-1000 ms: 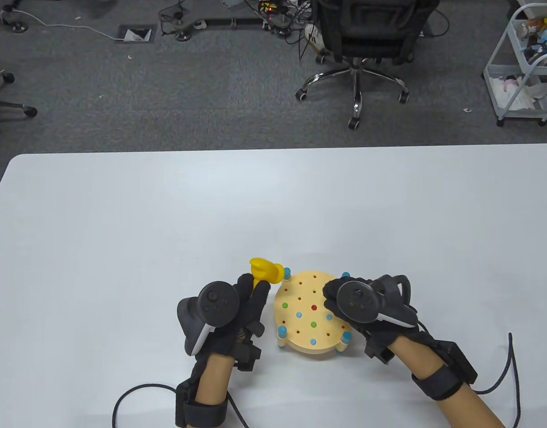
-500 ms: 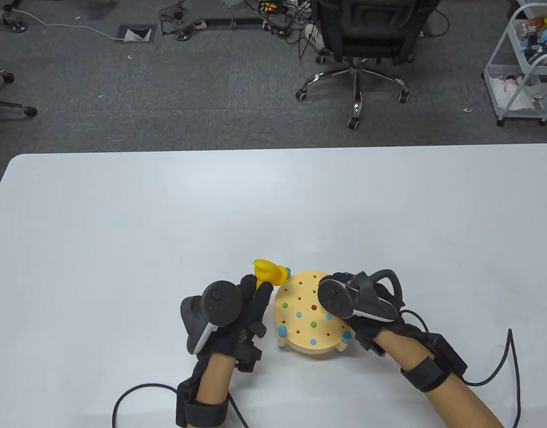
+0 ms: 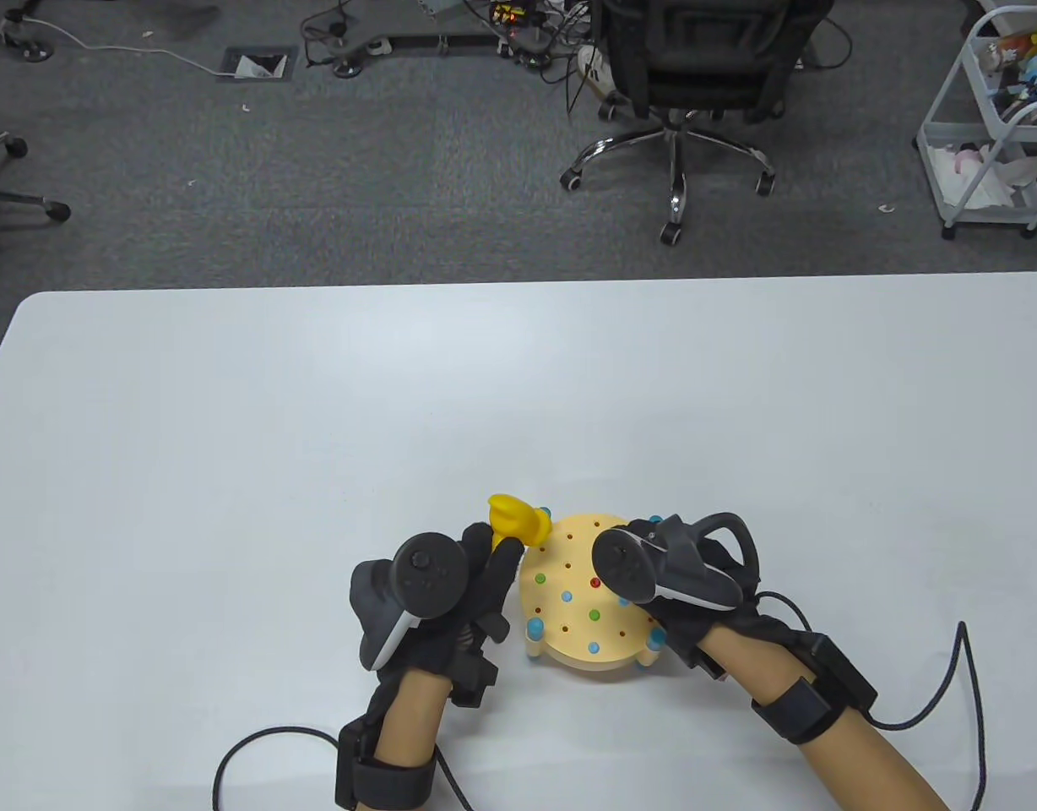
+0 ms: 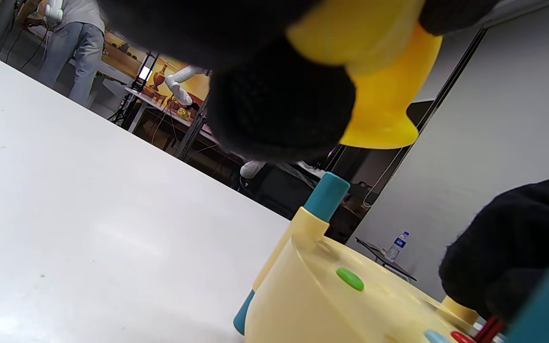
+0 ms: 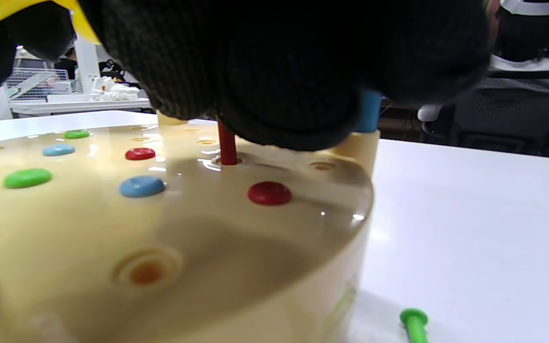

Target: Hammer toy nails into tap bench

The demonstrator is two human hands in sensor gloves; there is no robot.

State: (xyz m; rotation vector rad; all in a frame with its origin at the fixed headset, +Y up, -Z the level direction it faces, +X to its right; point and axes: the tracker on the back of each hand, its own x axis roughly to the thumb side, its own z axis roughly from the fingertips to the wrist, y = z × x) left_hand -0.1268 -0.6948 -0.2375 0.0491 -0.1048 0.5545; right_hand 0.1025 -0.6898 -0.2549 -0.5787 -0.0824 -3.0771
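Note:
The round cream tap bench [image 3: 582, 629] stands on blue legs near the table's front edge, with several red, green and blue nails set flush in its holes. My left hand [image 3: 476, 566] grips the yellow toy hammer [image 3: 518, 519] just left of the bench; its head [image 4: 384, 95] hangs above the bench's blue corner post [image 4: 327, 195]. My right hand [image 3: 645, 557] rests over the bench's far right part and holds a red nail [image 5: 227, 143] upright with its tip in a hole. The nail's head is hidden under my fingers [image 5: 293, 71].
A loose green nail [image 5: 413, 323] lies on the white table [image 3: 316, 422] beside the bench. Glove cables trail off the table's front edge. An office chair [image 3: 696, 84] and a white cart [image 3: 991, 127] stand on the floor beyond the table.
My right hand has moved left over the bench top. My left hand with the hammer has shifted slightly right, closer to the bench.

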